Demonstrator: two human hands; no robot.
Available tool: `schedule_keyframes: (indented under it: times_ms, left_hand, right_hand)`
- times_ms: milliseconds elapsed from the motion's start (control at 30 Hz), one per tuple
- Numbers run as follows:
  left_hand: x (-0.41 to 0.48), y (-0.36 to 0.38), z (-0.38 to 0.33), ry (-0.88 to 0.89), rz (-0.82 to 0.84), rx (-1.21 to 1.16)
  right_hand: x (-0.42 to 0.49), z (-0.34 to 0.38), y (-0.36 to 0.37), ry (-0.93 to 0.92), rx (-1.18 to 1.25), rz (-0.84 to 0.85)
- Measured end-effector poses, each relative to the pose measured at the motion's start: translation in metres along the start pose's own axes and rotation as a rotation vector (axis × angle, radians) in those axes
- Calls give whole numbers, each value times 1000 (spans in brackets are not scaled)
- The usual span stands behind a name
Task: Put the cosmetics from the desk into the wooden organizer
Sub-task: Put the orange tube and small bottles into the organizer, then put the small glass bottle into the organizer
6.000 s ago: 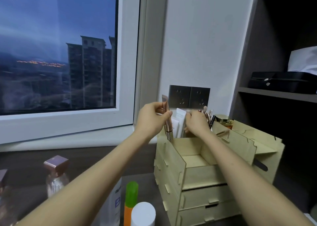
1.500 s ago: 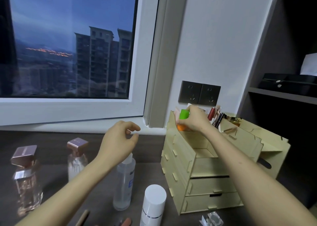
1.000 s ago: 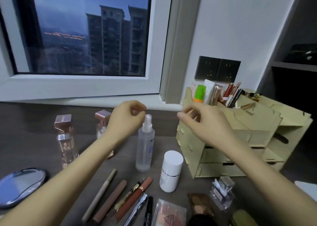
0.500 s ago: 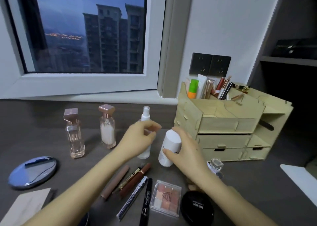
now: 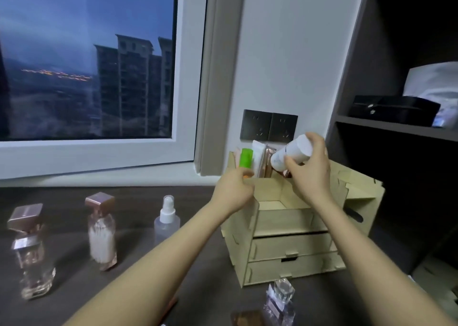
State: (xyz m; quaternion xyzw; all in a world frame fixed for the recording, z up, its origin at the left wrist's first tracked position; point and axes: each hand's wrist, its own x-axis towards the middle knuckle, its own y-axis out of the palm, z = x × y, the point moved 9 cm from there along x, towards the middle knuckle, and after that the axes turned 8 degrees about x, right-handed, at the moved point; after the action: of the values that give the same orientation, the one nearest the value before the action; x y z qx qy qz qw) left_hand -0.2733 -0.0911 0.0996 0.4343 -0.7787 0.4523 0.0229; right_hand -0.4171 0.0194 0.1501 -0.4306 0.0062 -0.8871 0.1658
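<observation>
Right hand (image 5: pixel 309 174) grips the white bottle (image 5: pixel 290 154), fingers wrapped round its body. The bottle hangs tilted above the rear compartments of the wooden organizer (image 5: pixel 285 219). Its long axis slants, with the lower end toward the organizer's left. The right hand is nearer the drop point.

Left hand (image 5: pixel 234 190) is curled at the organizer's left front corner, below the green-capped tube (image 5: pixel 246 158). Its hold cannot be told. The receiving slot is hidden behind the right hand.
</observation>
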Motion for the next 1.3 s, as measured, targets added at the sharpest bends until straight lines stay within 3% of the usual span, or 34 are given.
schedule_keyframes:
  times_ms: [333, 567, 833, 1033, 1200, 1300]
  left_hand:
    - [3, 13, 24, 1, -126, -51]
    - [2, 13, 26, 20, -147, -87]
    - [2, 12, 25, 39, -165, -91]
    - [-2, 7, 24, -3, -98, -77]
    - [-30, -15, 23, 3, -36, -92]
    - [-62, -27, 32, 5, 31, -39]
  right_hand:
    - [32, -51, 52, 100, -162, 238]
    - [37, -43, 87, 100, -499, 482]
    - [24, -54, 88, 119, -650, 413]
    - [9, -29, 74, 19, -766, 386]
    - [-44, 45, 31, -236, -428, 213]
    - [-99, 61, 18, -197, -332, 392]
